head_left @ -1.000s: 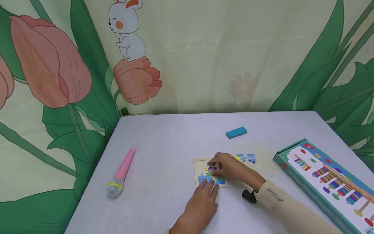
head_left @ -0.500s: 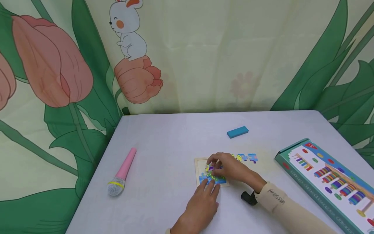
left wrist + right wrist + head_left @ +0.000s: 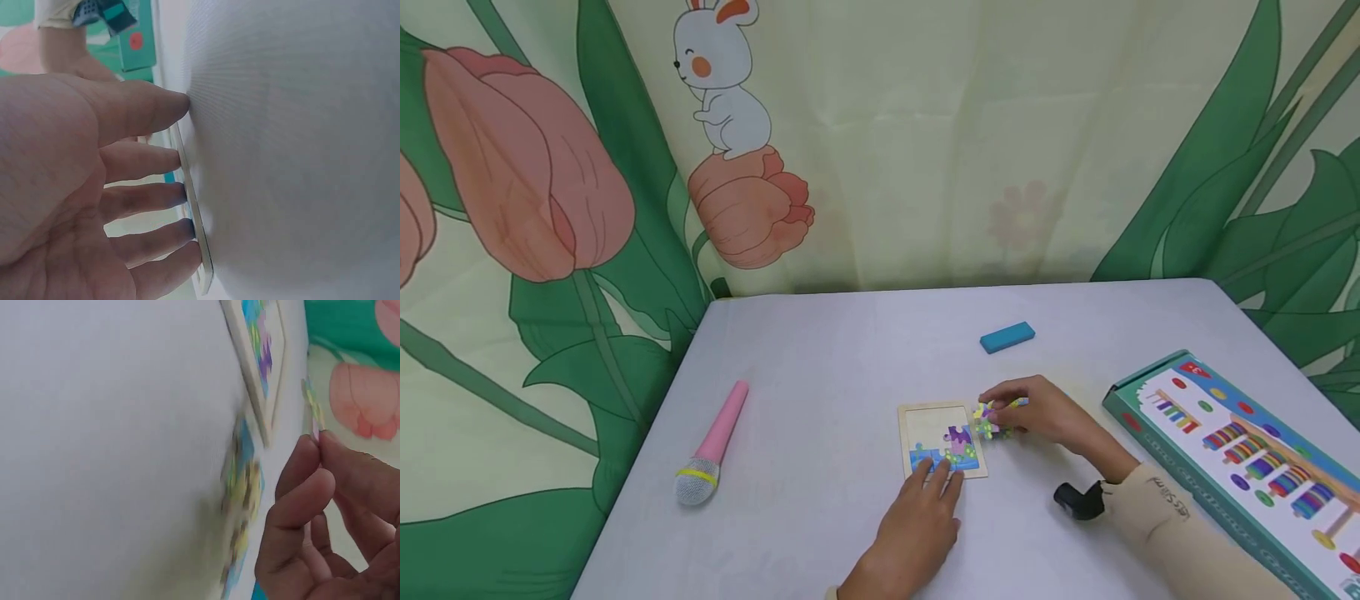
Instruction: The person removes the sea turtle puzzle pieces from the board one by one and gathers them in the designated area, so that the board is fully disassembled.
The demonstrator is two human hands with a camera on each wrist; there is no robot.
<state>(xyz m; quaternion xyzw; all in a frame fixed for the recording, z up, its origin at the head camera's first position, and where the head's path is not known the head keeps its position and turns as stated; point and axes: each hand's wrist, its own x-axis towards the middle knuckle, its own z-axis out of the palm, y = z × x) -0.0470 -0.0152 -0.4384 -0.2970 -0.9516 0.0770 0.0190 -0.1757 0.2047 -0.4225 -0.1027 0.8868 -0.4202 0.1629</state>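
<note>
My right hand (image 3: 1048,417) pinches a puzzle piece (image 3: 313,403) between thumb and forefinger, raised just right of the wooden puzzle tray (image 3: 905,437). Beneath that hand lie several loose puzzle pieces (image 3: 245,487), partly hidden by it in the head view and blurred in the right wrist view. Inside the tray, joined blue, green and purple pieces (image 3: 958,437) fill the bottom and part of the right side; bare wood shows at the upper left. With fingers extended and spread, my left hand (image 3: 913,529) rests its fingertips on the tray's near edge.
A pink toy microphone (image 3: 713,446) lies on the left of the white table (image 3: 820,500). A blue block (image 3: 1007,337) sits beyond the tray. The large toy box (image 3: 1240,467) occupies the right side. A printed curtain (image 3: 917,142) hangs behind the table's far edge.
My right hand has moved from over the tray to the right, carrying a puzzle piece with it, and the tray's inside now shows. My left hand has stayed at the near edge.
</note>
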